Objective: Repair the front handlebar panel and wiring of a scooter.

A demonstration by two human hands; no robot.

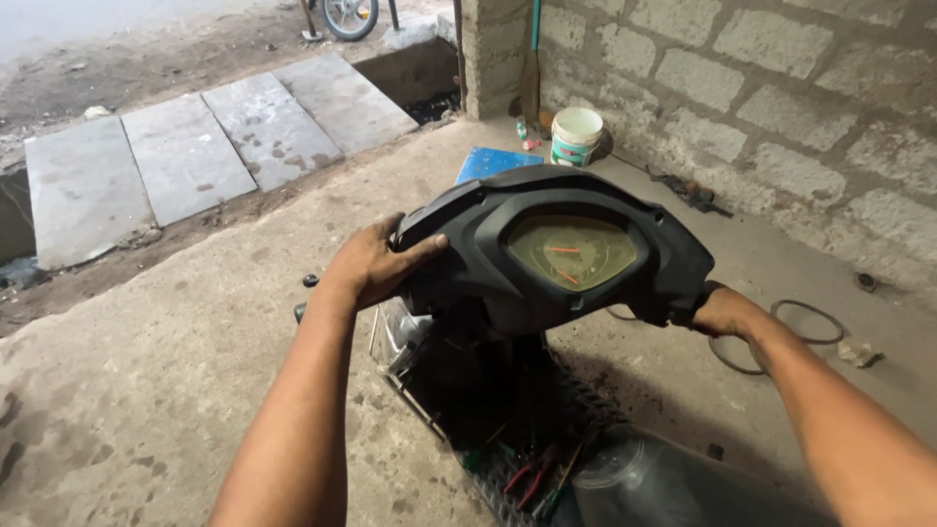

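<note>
A black scooter handlebar cover point(488, 244) with a yellowed instrument dial point(571, 252) and orange needles fills the middle of the view. My left hand point(376, 263) grips its left edge, thumb laid across the top. At the cover's right end my right hand point(720, 312) is wrapped round it, the fingers partly hidden behind the plastic. Below the cover the scooter's front is open, showing a chrome part point(400, 337) and the dark footboard point(547, 459) with red-handled pliers point(532, 475) lying on it.
A white and green bucket point(576, 135) stands by the block wall point(781, 88). A blue board point(488, 161) lies beyond the cover. Loose cables point(805, 322) lie on the concrete at right. Stone slabs point(195, 146) bridge a drain at back left; a wheel point(349, 15) shows at top.
</note>
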